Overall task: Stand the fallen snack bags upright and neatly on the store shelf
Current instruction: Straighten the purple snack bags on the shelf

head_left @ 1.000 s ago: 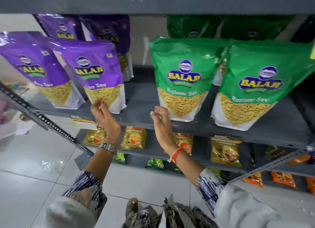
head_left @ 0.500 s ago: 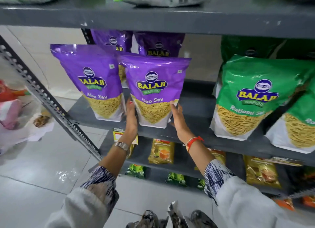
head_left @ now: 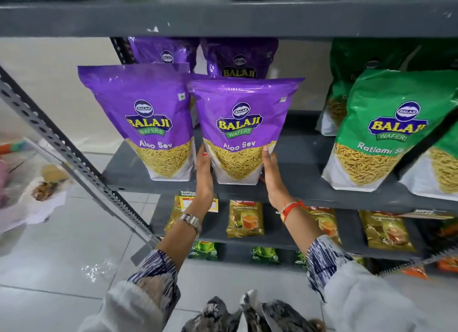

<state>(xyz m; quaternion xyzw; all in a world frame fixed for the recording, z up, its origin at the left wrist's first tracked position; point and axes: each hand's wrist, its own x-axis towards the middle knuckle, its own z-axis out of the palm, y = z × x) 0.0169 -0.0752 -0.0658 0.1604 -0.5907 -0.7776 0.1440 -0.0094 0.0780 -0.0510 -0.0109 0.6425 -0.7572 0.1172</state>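
We press our left hand [head_left: 204, 175] and right hand [head_left: 272, 175], palms flat, against both sides of the upright purple bag [head_left: 241, 123] on the shelf [head_left: 297, 173].

The left hand [head_left: 203, 175] has red-painted nails, and its wrist carries a silver metal watch [head_left: 190, 220]. The right hand [head_left: 272, 176] wears a red-orange thread band [head_left: 290, 209] at the wrist. Both sleeves [head_left: 324, 262] are navy-and-white streaked print, widening into plain white cloth nearer the body.
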